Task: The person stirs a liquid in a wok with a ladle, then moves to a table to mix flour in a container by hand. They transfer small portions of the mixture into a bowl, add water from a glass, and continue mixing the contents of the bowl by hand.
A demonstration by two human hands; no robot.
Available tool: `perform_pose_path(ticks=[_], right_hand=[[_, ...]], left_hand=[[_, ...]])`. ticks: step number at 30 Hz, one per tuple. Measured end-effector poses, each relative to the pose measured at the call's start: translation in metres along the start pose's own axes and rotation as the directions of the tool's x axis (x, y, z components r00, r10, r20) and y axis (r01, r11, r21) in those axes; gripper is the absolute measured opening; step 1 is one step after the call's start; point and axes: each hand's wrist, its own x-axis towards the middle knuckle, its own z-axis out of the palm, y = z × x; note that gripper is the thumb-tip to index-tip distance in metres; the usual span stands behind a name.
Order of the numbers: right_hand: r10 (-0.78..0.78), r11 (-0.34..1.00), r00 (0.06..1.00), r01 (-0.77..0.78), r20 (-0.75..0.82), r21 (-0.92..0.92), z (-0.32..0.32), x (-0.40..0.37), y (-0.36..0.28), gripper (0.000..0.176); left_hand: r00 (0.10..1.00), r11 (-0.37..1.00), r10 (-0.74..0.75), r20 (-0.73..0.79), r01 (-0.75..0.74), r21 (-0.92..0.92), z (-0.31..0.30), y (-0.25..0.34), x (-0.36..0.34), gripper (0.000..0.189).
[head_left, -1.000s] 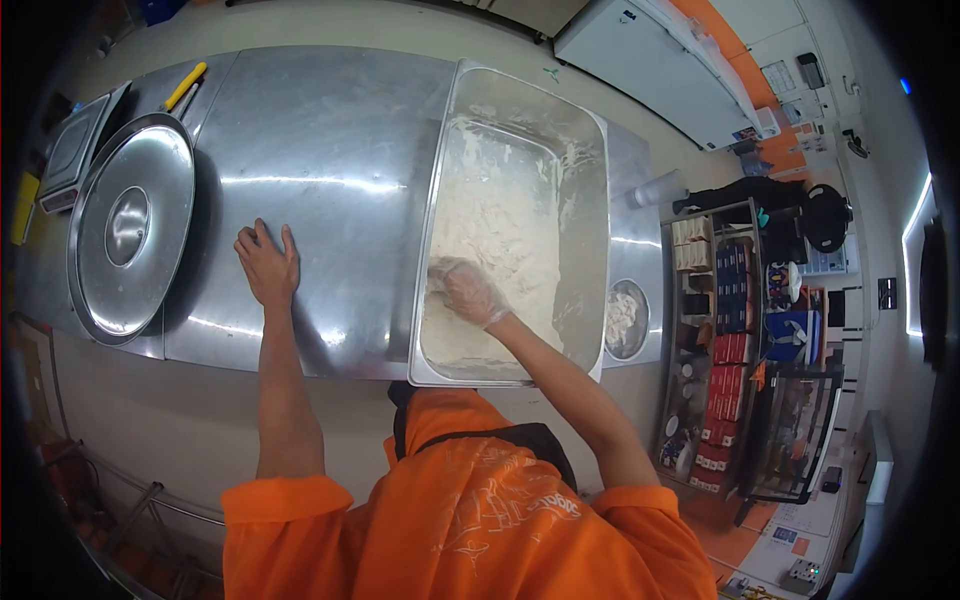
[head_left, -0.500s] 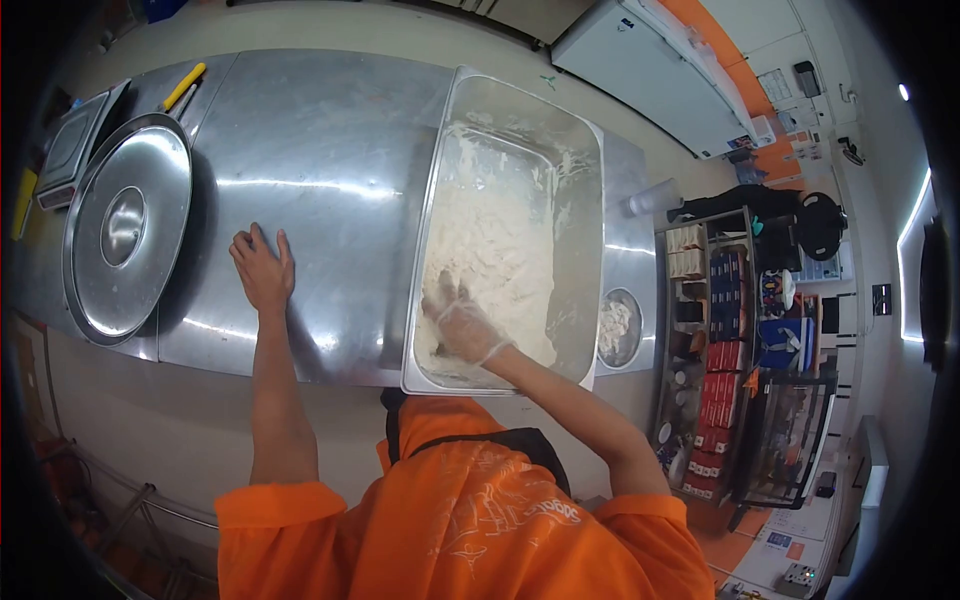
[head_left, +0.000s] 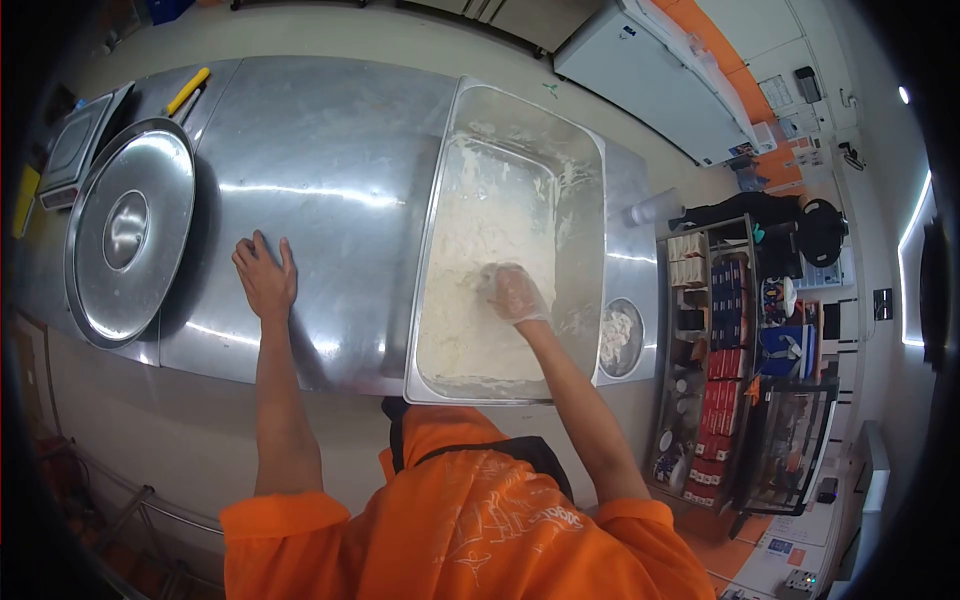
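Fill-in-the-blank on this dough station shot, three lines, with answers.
1. The right hand in the dough wears a clear ____.
2. The bare hand flat on the steel table is the person's ____.
3. The round lid sits on the ____ side of the pan.
Missing: glove; left; left.

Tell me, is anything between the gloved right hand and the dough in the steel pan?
Nothing visible stands between them. The gloved right hand is down inside the pan and rests directly on the dough. The left hand lies flat on the steel table, left of the pan and apart from it.
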Motion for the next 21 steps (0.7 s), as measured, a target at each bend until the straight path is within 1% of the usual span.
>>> perform_pose_path(ticks=[1,2,3,4,5,6,7,8,9,10,11,12,13,14,15,16,17,18,20,21], right_hand=[[-0.067,0.988,0.998,0.065,-0.01,-0.14,0.016,-0.002,-0.003,0.027],[-0.059,0.989,0.998,0.056,-0.022,-0.139,0.008,-0.004,-0.005,0.027],[-0.005,0.999,1.0,0.006,-0.008,0.041,-0.008,-0.003,-0.004,0.028],[0.05,0.975,0.999,-0.05,0.009,0.218,-0.022,0.003,-0.002,0.029],[0.076,0.974,0.997,-0.072,-0.01,0.217,-0.03,0.008,0.0,0.029],[0.099,0.966,0.991,-0.116,0.085,0.23,-0.034,0.009,0.004,0.03],[0.126,0.954,0.974,-0.17,0.186,0.246,-0.038,0.006,0.005,0.031],[0.171,0.943,0.968,-0.215,0.183,0.254,-0.036,0.0,0.003,0.031],[0.161,0.945,0.982,-0.181,0.095,0.271,-0.034,-0.002,0.003,0.03],[0.152,0.949,0.988,-0.146,-0.002,0.279,-0.033,-0.001,0.008,0.029],[0.2,0.939,0.98,-0.187,-0.017,0.287,-0.042,-0.001,0.013,0.029],[0.282,0.854,0.957,-0.216,-0.072,0.473,-0.055,-0.003,0.015,0.025],[0.362,0.736,0.925,-0.209,-0.114,0.644,-0.066,-0.004,0.015,0.022],[0.388,0.718,0.914,-0.219,-0.118,0.661,-0.066,-0.005,0.018,0.022],[0.357,0.761,0.925,-0.208,-0.129,0.614,-0.066,-0.009,0.021,0.018],[0.325,0.801,0.936,-0.199,-0.132,0.564,-0.064,-0.013,0.023,0.014],[0.261,0.846,0.964,-0.21,-0.039,0.489,-0.073,-0.012,0.024,0.011],[0.274,0.837,0.961,-0.218,-0.039,0.502,-0.067,-0.006,0.024,0.011],[0.218,0.876,0.969,-0.247,0.116,0.415,-0.059,0.006,0.018,0.009],[0.229,0.87,0.967,-0.255,0.112,0.423,-0.058,0.007,0.014,0.009]], left_hand=[[1.0,1.0,0.008,-0.012,-0.008,-0.003,0.0,0.001,0.0,0.045],[1.0,1.0,0.007,-0.003,-0.007,0.006,-0.001,0.001,-0.001,0.045],[1.0,1.0,0.008,0.0,-0.008,0.013,-0.001,0.001,0.0,0.045],[0.999,1.0,0.027,-0.019,-0.027,0.005,-0.001,0.001,0.002,0.045],[0.999,1.0,0.029,-0.029,-0.029,0.0,-0.001,0.001,0.001,0.046],[0.999,0.999,0.038,-0.033,-0.038,-0.007,-0.001,0.002,-0.001,0.046],[0.996,0.997,0.077,-0.036,-0.078,-0.019,-0.001,0.003,-0.001,0.046],[0.998,0.998,0.068,-0.016,-0.068,0.007,-0.003,0.004,-0.001,0.047],[0.998,0.998,0.058,-0.001,-0.058,0.033,-0.005,0.007,-0.001,0.047],[0.994,0.994,0.107,-0.01,-0.107,0.019,-0.004,0.009,-0.002,0.047],[0.996,0.996,0.088,-0.018,-0.088,0.008,0.0,0.008,-0.005,0.047],[0.998,0.998,0.067,-0.022,-0.067,0.008,0.001,0.006,-0.004,0.047],[0.994,0.994,0.109,-0.028,-0.108,0.017,0.003,0.003,-0.002,0.047],[0.994,0.994,0.105,-0.024,-0.105,0.013,0.003,0.004,-0.004,0.047],[0.995,0.995,0.095,-0.017,-0.095,0.011,0.003,0.005,-0.005,0.047],[0.993,0.993,0.119,-0.015,-0.119,0.023,0.003,0.005,-0.006,0.047],[0.993,0.993,0.114,-0.011,-0.114,0.023,0.002,0.005,-0.007,0.047],[0.994,0.994,0.105,-0.011,-0.105,0.019,0.003,0.005,-0.007,0.047],[0.988,0.989,0.149,-0.037,-0.149,0.015,0.005,0.003,-0.007,0.047],[0.99,0.99,0.141,-0.026,-0.141,0.022,0.003,0.003,-0.008,0.046]])
